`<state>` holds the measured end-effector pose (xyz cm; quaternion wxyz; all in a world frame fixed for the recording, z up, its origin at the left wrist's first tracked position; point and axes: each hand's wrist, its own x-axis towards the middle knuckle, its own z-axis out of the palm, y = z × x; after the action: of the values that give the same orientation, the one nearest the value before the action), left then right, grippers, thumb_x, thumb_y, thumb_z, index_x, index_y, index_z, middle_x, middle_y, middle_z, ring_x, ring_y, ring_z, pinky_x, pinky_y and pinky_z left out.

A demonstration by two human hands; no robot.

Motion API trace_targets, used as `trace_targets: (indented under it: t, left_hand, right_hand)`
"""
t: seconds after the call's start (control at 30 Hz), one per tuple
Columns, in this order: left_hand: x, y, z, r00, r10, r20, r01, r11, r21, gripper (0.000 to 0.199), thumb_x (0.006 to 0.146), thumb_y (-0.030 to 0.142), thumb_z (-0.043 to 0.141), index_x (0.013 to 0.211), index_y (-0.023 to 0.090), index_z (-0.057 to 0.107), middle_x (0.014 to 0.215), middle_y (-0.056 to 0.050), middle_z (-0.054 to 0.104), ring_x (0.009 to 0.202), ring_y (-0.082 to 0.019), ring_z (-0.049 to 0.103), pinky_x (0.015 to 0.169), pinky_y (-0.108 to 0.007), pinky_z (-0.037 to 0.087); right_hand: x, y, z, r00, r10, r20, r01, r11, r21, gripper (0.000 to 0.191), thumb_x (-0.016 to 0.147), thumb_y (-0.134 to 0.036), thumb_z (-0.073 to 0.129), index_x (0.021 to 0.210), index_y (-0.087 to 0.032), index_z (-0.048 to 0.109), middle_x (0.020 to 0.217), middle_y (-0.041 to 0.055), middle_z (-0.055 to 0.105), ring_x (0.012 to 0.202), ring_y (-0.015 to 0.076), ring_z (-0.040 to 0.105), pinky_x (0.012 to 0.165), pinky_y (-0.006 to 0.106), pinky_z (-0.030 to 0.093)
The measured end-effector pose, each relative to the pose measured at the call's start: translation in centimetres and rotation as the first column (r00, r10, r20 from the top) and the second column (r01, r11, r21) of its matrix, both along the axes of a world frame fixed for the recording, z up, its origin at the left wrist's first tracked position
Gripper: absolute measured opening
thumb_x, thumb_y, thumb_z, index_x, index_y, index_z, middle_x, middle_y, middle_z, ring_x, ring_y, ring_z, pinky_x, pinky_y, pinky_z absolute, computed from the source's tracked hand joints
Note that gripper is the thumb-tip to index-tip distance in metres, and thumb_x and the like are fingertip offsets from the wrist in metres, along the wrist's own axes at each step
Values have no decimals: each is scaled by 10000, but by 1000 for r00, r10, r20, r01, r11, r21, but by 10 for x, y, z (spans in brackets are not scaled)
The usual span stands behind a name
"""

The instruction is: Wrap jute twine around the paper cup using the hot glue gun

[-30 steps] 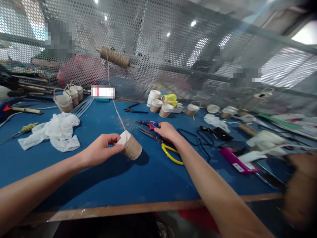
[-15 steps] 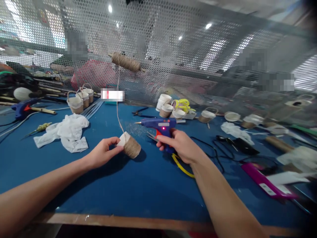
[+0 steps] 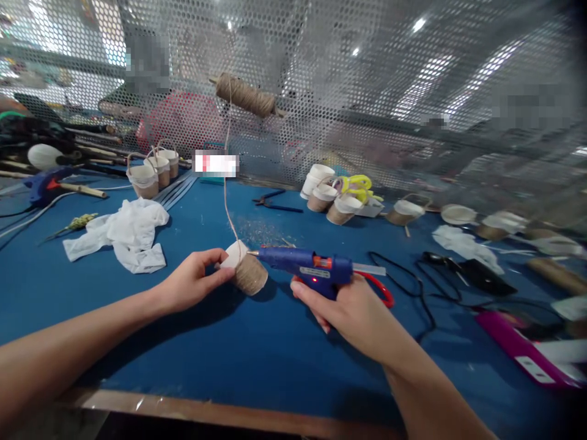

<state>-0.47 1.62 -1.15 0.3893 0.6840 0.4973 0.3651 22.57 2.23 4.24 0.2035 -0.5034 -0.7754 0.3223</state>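
Observation:
My left hand pinches the white rim of a small paper cup wrapped in brown twine, tilted on its side just above the table. From the cup, a strand of twine runs up to a twine spool on a stick at the mesh. My right hand is wrapped around a blue hot glue gun with its red light lit. Its metal nozzle touches or nearly touches the cup near the edge of the wrapping. A red handle loop shows behind my right hand; whether I hold it is hidden.
Pliers lie behind the glue gun. Several wrapped cups stand at back left and right, near yellow-handled scissors. A white cloth lies left; black cables and a purple power strip are right.
The glue gun has moved left and down relative to the cup, bringing its nozzle to the cup's wrapping. My left hand keeps its pinch on the cup. The view has shifted slightly.

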Motion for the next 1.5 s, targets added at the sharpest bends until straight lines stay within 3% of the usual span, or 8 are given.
trace_targets:
  t: [0.1,0.27,0.43,0.57,0.77,1.0,1.2,1.5]
  left_hand:
    - [0,0,1,1000,-7,1,7,1000,9,225,813,320,469,732,128,554,698,-23,579,665,-139,494,624,-252,393]
    - [1,-1,1,999,-19,28,19,1000,-6,220,813,321,482,743,130,563,718,-25,604,677,-141,518,644,-255,405]
    - [0,0,0,1000,2,21,-2,1000,-5,205,818,305,484,735,132,558,705,-20,597,662,-134,508,637,-250,400]
    - [0,0,0,999,0,37,1,1000,-17,204,819,307,486,738,131,553,707,-16,596,661,-130,506,634,-243,401]
    - [0,0,0,999,-16,44,17,1000,-14,198,827,297,483,776,125,565,756,-31,620,711,-143,535,677,-255,425]
    - [1,-1,2,998,-44,52,43,999,18,241,830,257,489,1020,135,574,1021,-85,653,932,-200,569,835,-319,425]
    - [3,-2,2,1000,-10,28,9,1000,17,248,826,254,487,1024,139,582,1039,-84,661,954,-207,572,842,-330,425]
    - [4,-2,4,999,-10,40,9,1000,20,245,820,239,485,1008,118,588,1014,-87,666,909,-196,582,817,-318,435]
  right_hand:
    - [-2,-1,-1,999,19,40,-20,999,36,365,803,-392,513,484,-226,447,360,-52,465,361,115,504,457,246,453]
    - [-3,-3,-3,988,72,137,-107,958,267,234,805,-316,520,591,-256,592,388,-35,500,477,170,576,493,274,457]
    - [-5,-5,-5,986,85,140,-132,918,374,146,789,-263,515,724,-262,647,592,2,641,618,186,626,545,273,481]
    - [-6,-4,-6,983,91,159,-147,909,389,155,786,-265,499,794,-241,652,709,25,681,658,188,637,615,287,498]
    - [-7,-5,0,973,99,210,-175,908,381,176,795,-259,483,734,-232,646,653,36,657,641,188,633,602,282,491]
    - [-7,-6,-3,982,111,153,-168,880,444,176,787,-212,481,732,-238,645,678,50,662,640,187,626,578,271,483]
    - [-8,-7,-10,993,110,38,-116,912,395,175,790,-242,482,698,-244,630,573,27,615,474,148,547,463,253,460]
    - [-8,-9,-13,994,100,46,-110,920,376,202,814,-259,465,709,-232,635,572,41,615,471,155,546,453,267,456]
